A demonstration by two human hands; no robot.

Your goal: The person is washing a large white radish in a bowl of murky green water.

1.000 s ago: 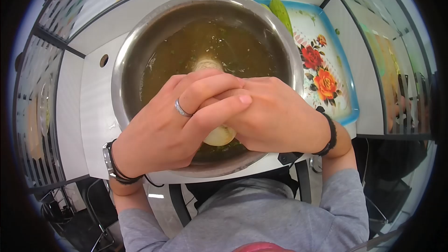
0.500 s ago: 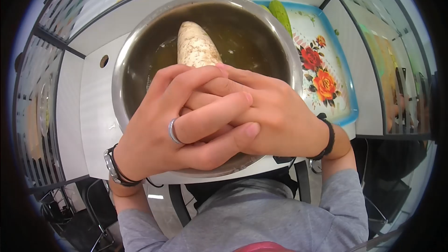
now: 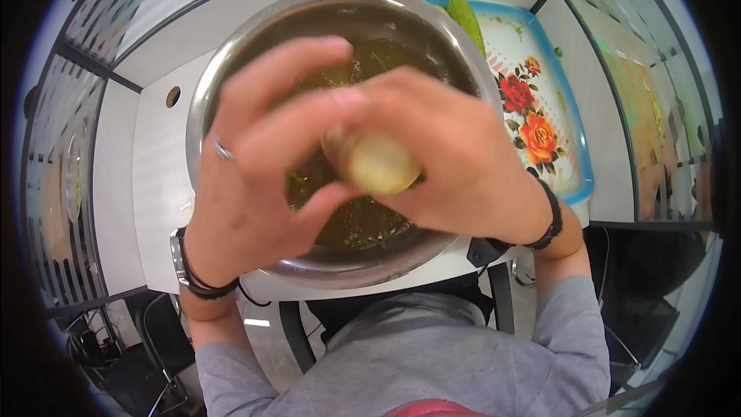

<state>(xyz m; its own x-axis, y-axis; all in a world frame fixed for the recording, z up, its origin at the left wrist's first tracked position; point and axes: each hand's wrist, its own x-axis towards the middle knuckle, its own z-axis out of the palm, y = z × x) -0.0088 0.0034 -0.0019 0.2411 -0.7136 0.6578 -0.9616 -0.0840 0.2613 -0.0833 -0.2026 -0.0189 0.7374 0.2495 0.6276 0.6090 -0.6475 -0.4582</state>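
A white radish (image 3: pixel 384 164), pale and blurred, stands nearly end-on to me above the basin, its rounded end facing up. My right hand (image 3: pixel 455 154) is wrapped round its right side, and most of its length is hidden. On the left, my left hand (image 3: pixel 262 147) has its fingers curved and spread, thumb apart near the radish. Whether that thumb touches it I cannot tell. Below both hands is a large steel basin (image 3: pixel 202 100) of murky brown water (image 3: pixel 340 228), with green bits floating in it.
Right of the basin lies a flower-patterned tray (image 3: pixel 575 135) with a blue rim. Green cucumber-like vegetables (image 3: pixel 465 23) rest at its far left corner. White partition panels (image 3: pixel 116 185) enclose the table, and a round hole (image 3: pixel 173 97) shows at left.
My hands were overlapped on the radish, which pointed away from me. Now the left hand has parted from the right, and the radish is tipped up, one end towards me.
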